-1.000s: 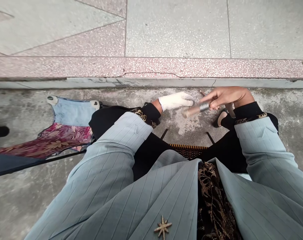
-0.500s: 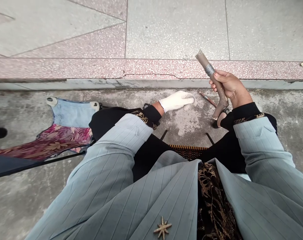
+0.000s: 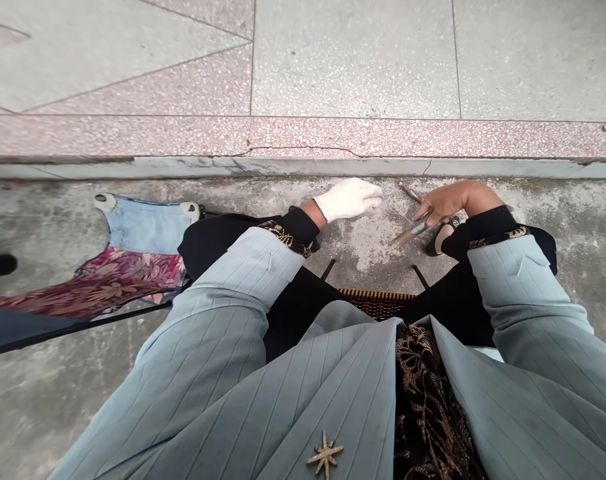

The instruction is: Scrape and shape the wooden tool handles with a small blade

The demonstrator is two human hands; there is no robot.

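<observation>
My right hand [image 3: 450, 200] is bare and closed around a wooden stick [image 3: 405, 235]. Silvery wire is wound around the stick near the fingers. Its pale end slants down and left over the concrete; the rest is hidden behind the hand, and this part looks blurred. My left hand [image 3: 350, 199] wears a white knitted glove. Its fingers are pressed together, and I cannot make out what, if anything, is in them. A thin reddish-brown stick [image 3: 409, 192] with a lighter band lies on the ground just left of my right hand.
A raised terrazzo step [image 3: 303, 137] with a cracked pink edge runs across in front. To the left stands a folding chair [image 3: 143, 227] with blue and floral red cloth. My shoe [image 3: 440, 239] is below my right hand. Woven seat edging [image 3: 377, 295] shows between my legs.
My right hand has turned over and dropped, swinging the stick's wire-wound end from pointing up over the step to pointing down-left. My gloved left hand has shifted slightly left.
</observation>
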